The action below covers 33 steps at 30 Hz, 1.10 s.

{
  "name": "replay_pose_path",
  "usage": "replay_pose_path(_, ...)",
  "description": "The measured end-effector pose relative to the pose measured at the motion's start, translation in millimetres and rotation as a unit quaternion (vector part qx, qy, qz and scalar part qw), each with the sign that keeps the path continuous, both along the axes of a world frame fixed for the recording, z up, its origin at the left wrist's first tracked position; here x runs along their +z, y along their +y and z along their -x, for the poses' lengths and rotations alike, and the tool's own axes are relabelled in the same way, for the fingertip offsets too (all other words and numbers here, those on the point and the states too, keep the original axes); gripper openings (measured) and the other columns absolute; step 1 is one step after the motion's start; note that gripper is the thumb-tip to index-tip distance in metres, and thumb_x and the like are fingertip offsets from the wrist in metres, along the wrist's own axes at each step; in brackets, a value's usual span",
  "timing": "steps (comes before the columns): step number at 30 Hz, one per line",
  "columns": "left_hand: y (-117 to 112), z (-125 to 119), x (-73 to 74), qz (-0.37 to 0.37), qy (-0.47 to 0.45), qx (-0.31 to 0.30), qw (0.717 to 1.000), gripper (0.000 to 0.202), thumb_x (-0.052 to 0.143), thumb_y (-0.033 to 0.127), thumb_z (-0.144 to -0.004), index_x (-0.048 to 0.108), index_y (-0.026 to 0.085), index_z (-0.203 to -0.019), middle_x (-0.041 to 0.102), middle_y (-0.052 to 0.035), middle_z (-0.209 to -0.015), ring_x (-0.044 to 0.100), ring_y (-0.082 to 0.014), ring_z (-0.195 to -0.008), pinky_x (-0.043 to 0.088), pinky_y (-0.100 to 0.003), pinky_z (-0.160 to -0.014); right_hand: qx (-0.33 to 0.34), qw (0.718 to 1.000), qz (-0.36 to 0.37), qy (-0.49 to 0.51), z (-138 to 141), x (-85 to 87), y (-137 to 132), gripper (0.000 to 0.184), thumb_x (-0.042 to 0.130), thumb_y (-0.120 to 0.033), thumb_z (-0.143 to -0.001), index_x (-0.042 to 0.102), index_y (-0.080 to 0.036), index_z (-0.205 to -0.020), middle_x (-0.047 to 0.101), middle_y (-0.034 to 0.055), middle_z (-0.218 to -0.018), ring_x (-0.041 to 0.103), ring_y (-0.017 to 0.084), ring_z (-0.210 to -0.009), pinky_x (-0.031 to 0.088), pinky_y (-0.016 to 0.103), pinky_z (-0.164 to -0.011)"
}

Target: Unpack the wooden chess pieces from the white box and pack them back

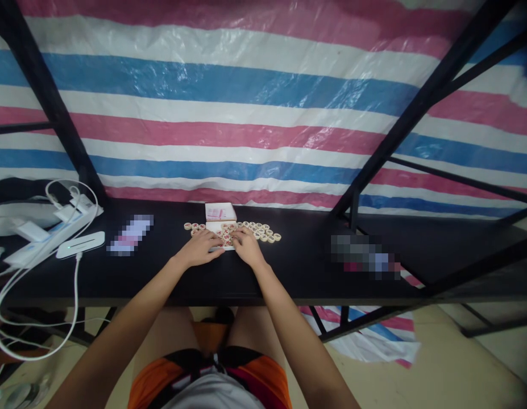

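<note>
A small white box (228,248) stands on the black desk with round Chinese chess pieces (226,233) in it, red characters showing on several. Its lid (220,212) is folded back toward the striped sheet. My left hand (200,248) rests at the box's left side, fingers over the pieces and thumb apart along the near edge. On the right side, my right hand (247,245) reaches in with bent, spread fingertips touching pieces. Neither hand visibly grips a piece. More pieces lie beside the box, a few at left (194,226) and several at right (263,232).
A blurred-out phone-like object (131,234) lies to the left. Farther left are a white power strip (54,233), a white cabled device (81,245) and loose cables. Another blurred-out item (365,257) is at right. Black metal posts and a striped sheet (229,136) border the desk.
</note>
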<state>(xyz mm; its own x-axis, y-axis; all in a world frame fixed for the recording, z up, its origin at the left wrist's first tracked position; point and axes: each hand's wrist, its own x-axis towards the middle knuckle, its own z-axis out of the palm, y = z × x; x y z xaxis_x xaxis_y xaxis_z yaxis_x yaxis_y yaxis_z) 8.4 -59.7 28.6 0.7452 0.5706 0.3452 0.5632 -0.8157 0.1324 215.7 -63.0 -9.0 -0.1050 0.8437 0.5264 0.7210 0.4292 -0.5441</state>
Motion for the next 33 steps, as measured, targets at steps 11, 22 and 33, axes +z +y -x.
replay_pose_path(11,0,-1,2.7,-0.014,0.027,0.005,1.000,0.042,0.038,0.050,-0.093,0.063,0.026,-0.116,0.060,-0.0061,-0.097,0.051,-0.0220,-0.095,0.035,-0.038,-0.089,0.006,1.000,-0.010,-0.006,-1,-2.0,2,0.030,0.047,-0.014,-0.080,0.071,-0.018,-0.097,0.063,0.0081,-0.104,0.055,0.020,-0.101,0.042,0.037,-0.097)
replay_pose_path(22,-4,-1,8.2,0.020,0.020,-0.003,1.000,0.040,0.037,0.049,-0.094,0.067,0.024,-0.103,0.060,-0.0053,-0.104,0.053,-0.0210,-0.098,0.035,-0.036,-0.088,0.001,1.000,-0.010,0.001,1,-3.9,1,0.030,0.047,-0.015,-0.080,0.071,-0.019,-0.097,0.062,0.0078,-0.101,0.055,0.021,-0.099,0.042,0.037,-0.096)
replay_pose_path(33,-8,-3,8.7,0.033,0.029,-0.021,0.999,0.040,0.042,0.051,-0.091,0.066,0.027,-0.113,0.056,-0.0069,-0.117,0.055,-0.0235,-0.100,0.035,-0.039,-0.091,-0.015,1.000,0.012,-0.016,1,0.8,-3,0.031,0.045,-0.014,-0.082,0.070,-0.019,-0.099,0.063,0.0086,-0.105,0.055,0.022,-0.103,0.041,0.038,-0.097)
